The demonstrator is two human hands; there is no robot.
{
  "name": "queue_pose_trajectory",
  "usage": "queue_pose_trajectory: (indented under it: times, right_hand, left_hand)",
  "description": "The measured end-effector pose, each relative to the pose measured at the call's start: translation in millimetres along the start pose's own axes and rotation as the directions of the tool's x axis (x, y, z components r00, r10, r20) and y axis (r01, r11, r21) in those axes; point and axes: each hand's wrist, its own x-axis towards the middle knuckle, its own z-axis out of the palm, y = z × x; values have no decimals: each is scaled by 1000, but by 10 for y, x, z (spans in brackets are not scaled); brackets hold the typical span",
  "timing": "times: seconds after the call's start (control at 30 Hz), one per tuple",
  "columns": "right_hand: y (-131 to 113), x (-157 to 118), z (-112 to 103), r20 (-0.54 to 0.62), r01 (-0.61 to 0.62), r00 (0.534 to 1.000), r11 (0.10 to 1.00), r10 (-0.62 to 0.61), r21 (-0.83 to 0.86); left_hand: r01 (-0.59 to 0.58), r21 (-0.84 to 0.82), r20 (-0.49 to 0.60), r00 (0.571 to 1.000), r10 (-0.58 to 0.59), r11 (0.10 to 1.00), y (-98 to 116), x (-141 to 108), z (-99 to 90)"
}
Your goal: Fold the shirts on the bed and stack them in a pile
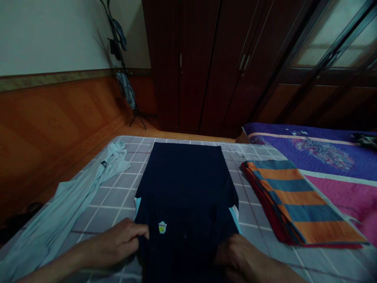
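A dark navy shirt (188, 177) lies spread on the grey checked bedcover, with a small yellow and white badge on its front and light blue patches at both sides. My left hand (122, 241) pinches the shirt's left edge beside the badge. On the opposite edge, my right hand (235, 251) is closed on the fabric, slightly blurred. The shirt's near end runs out of the bottom of the view.
A pale crumpled garment (73, 200) stretches along the left side of the bedcover (103, 196). Folded striped orange and blue cloths (303, 200) are stacked at right, beside a purple and pink bedspread (338, 153). Beyond stand a dark wardrobe (203, 70) and coat stand (118, 51).
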Motion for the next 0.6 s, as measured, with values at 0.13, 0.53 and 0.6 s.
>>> queue_pose_trajectory:
  times: [0.13,0.53,0.6]
  right_hand:
    - [373,308,-533,260,-229,961,787,90,573]
    - [1910,1668,-1294,-43,-249,898,585,438,772]
    - [2028,1724,-1182,-61,-254,878,569,476,782]
  left_hand:
    - [215,-482,137,976,-169,849,-176,388,-468]
    - [64,-805,-119,957,-266,590,-767,1801,-1396]
    - [71,-777,-107,964,-242,626,-814,1854,-1344]
